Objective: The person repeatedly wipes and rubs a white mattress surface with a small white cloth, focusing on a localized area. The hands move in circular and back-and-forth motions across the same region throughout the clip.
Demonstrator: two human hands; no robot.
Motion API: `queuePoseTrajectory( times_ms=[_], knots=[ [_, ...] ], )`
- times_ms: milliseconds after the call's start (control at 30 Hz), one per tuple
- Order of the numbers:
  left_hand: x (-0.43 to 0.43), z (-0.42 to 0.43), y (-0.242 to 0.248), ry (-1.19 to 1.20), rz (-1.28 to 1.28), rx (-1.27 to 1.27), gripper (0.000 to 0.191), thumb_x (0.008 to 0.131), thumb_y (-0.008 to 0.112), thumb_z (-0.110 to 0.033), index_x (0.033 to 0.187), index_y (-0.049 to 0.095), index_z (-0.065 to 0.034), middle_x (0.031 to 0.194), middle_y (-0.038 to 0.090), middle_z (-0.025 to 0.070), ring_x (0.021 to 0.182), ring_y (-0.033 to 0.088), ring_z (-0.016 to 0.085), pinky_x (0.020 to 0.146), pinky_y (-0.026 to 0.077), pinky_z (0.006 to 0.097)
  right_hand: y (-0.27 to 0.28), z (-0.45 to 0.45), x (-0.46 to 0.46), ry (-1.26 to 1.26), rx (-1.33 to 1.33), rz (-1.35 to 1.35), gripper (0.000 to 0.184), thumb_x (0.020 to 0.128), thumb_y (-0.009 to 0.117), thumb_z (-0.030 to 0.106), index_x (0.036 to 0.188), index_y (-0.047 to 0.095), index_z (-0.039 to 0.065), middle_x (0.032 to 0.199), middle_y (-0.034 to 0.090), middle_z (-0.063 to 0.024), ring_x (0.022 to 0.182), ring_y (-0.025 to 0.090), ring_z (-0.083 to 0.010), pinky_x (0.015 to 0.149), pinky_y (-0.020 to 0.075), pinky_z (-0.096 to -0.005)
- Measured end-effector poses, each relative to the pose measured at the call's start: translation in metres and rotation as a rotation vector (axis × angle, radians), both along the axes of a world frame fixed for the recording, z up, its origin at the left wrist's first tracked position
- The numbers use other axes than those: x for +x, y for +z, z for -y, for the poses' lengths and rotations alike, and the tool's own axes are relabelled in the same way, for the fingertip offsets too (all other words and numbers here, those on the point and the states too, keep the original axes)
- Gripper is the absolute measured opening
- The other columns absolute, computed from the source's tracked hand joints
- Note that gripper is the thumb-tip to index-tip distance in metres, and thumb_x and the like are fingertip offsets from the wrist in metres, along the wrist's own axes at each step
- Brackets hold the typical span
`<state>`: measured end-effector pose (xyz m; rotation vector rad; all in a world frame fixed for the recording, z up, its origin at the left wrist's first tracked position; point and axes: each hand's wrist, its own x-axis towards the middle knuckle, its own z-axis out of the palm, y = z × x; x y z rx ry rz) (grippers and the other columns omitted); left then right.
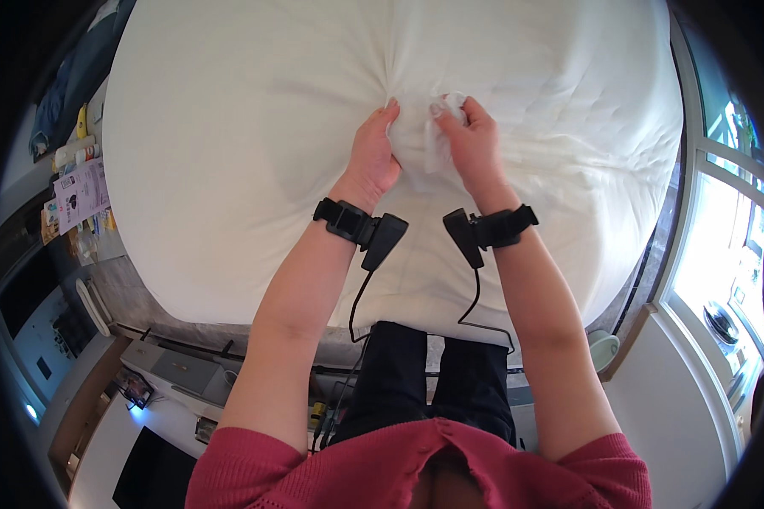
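Observation:
A large bed covered by a white sheet fills the space before me. My left hand grips the sheet near the middle, thumb uppermost, its other fingers mostly hidden. Creases in the sheet run together at that thumb. Just to its right, my right hand pinches a bunched piece of thin white material, part of which hangs below the fingers. Whether this piece belongs to the sheet I cannot tell. Each wrist wears a black strap with a cabled device.
Left of the bed, a stand holds a printed sheet of paper, bottles and a banana. Behind me are a drawer cabinet and a dark screen. A glazed door frame and a pale basin are at right.

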<state>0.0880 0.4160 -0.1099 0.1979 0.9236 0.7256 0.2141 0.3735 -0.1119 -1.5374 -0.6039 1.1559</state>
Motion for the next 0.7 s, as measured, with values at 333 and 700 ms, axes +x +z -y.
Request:
queuePoseTrajectory(
  times_ms=[333,700],
  knots=[
    [-0.001,0.000,-0.008,-0.039,-0.110,0.062,0.022,0.096,0.048,-0.025,0.105,0.053,-0.0062,0.103,0.057,0.0030,0.096,0.054,0.016,0.086,0.044,0.0325,0.000,-0.012,-0.029,0.105,0.065,0.826,0.014,0.082,0.054,0.013,0.090,0.054,0.002,0.090,0.058,-0.0163,0.081,0.058,-0.0382,0.068,0.0462,-0.0444],
    [0.001,-0.001,-0.002,-0.022,-0.098,-0.037,0.036,0.099,0.039,-0.032,0.118,0.050,-0.0046,0.114,0.056,0.0046,0.105,0.053,0.019,0.092,0.044,0.0339,0.007,-0.017,-0.031,0.372,0.008,0.695,0.016,0.083,0.053,0.017,0.091,0.055,0.003,0.096,0.060,-0.0183,0.087,0.058,-0.0389,0.072,0.0472,-0.0474]
  ],
)
